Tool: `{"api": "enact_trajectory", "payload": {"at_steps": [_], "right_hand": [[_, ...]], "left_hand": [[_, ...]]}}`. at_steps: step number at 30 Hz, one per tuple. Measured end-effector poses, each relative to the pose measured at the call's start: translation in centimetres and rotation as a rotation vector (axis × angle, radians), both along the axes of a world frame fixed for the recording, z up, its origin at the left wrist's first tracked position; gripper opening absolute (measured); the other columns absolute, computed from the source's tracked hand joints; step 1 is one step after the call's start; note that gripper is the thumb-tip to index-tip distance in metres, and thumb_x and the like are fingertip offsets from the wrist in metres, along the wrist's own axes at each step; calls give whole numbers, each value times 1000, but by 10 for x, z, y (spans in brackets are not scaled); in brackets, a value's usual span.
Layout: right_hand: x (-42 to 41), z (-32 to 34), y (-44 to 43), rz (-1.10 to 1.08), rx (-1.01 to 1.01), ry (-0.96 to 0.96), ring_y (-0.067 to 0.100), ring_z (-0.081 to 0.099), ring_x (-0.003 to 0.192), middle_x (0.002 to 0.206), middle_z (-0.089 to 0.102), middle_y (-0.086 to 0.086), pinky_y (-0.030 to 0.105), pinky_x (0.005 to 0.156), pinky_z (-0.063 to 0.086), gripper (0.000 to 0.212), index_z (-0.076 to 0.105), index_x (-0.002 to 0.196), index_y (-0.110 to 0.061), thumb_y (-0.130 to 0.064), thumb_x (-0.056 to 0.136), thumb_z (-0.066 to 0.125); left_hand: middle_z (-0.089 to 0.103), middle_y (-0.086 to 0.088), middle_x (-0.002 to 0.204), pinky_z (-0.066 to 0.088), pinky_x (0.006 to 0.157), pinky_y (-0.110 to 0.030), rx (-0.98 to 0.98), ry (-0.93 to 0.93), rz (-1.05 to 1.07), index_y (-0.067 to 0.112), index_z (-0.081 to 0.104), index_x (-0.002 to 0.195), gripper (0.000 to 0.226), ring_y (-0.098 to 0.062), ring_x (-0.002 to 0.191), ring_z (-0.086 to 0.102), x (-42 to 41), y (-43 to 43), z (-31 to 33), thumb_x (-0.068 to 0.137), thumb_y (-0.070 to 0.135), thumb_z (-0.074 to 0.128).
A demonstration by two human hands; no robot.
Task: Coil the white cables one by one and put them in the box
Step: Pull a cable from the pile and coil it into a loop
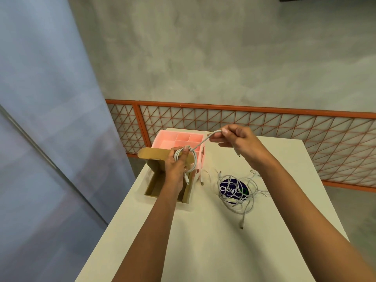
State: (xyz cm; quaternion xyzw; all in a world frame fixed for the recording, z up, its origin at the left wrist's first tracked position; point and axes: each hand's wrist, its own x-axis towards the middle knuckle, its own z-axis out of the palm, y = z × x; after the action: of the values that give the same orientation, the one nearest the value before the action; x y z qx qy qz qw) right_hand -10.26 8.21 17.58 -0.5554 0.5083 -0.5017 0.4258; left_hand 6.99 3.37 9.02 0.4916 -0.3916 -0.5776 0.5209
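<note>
My left hand (176, 166) grips a partly wound coil of white cable (192, 159) above the open cardboard box (154, 185), a plug end dangling below the fingers. The same cable runs up and right to my right hand (238, 143), which pinches its free stretch in the air above the table. A tangled heap of loose white cables (239, 195) lies on the table to the right of the box, spread over a dark blue round sticker (232, 189).
A pink compartment tray (179, 139) stands behind the cardboard box at the table's far edge. The white table (203, 241) is narrow, with drop-offs left and right. An orange lattice railing (264, 127) runs behind it.
</note>
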Motion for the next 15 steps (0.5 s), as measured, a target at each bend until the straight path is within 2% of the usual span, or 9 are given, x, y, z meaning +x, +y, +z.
{"api": "enact_trajectory", "payload": {"at_steps": [1, 2, 3, 6, 8, 11, 13, 15], "right_hand": [[-3, -1, -2, -23, 12, -43, 6, 70, 89, 100, 71, 5, 21, 81, 52, 27, 61, 104, 3, -12, 101, 39], [-6, -3, -4, -43, 25, -75, 6, 70, 88, 98, 71, 5, 21, 80, 52, 27, 61, 104, 2, -12, 102, 38], [-9, -5, -5, -59, 39, -105, 5, 70, 86, 98, 70, 4, 21, 79, 52, 27, 61, 101, 1, -12, 102, 37], [-13, -8, -9, -99, 86, -209, 8, 68, 88, 98, 69, 7, 22, 78, 53, 31, 61, 86, -8, -12, 103, 35], [-14, -9, -11, -127, 108, -291, 11, 65, 89, 95, 67, 6, 27, 83, 51, 32, 60, 82, -9, -10, 102, 35], [-14, -11, -15, -178, 122, -352, 8, 54, 81, 88, 61, 2, 28, 91, 48, 28, 61, 82, -8, -9, 100, 40], [-14, -14, -15, -212, 153, -339, 7, 44, 74, 82, 54, -1, 23, 84, 47, 26, 63, 82, -12, -12, 100, 44], [-15, -18, -14, -237, 196, -289, 7, 42, 74, 80, 51, -5, 21, 79, 40, 22, 64, 88, -14, -17, 99, 46]], "left_hand": [[61, -11, 100, 56, 60, -25, 2, 67, -49, 16, 58, 111, 29, -13, 76, 52, 2, 3, 2, 86, 30, 63], [59, -7, 92, 47, 47, -17, 4, 127, -100, 17, 58, 106, 26, -9, 67, 46, 4, 5, 4, 84, 30, 63], [57, -4, 86, 39, 42, -14, 8, 183, -152, 18, 58, 103, 26, -8, 61, 39, 6, 7, 5, 81, 31, 64], [50, -5, 83, 32, 41, -13, 6, 273, -287, 19, 57, 100, 27, -9, 60, 30, 9, 9, 4, 77, 31, 65], [49, -7, 85, 31, 42, -14, 2, 284, -337, 19, 57, 99, 24, -9, 59, 30, 9, 10, 6, 78, 29, 64], [61, -6, 90, 32, 42, -14, -15, 281, -336, 17, 56, 105, 24, -5, 54, 41, 9, 12, 10, 82, 19, 62], [68, -5, 96, 35, 43, -16, -54, 258, -323, 16, 56, 108, 30, -7, 61, 54, 8, 13, 13, 80, 13, 65], [68, -6, 96, 35, 43, -17, -88, 243, -316, 18, 57, 104, 29, -11, 69, 58, 7, 13, 16, 79, 8, 67]]}}
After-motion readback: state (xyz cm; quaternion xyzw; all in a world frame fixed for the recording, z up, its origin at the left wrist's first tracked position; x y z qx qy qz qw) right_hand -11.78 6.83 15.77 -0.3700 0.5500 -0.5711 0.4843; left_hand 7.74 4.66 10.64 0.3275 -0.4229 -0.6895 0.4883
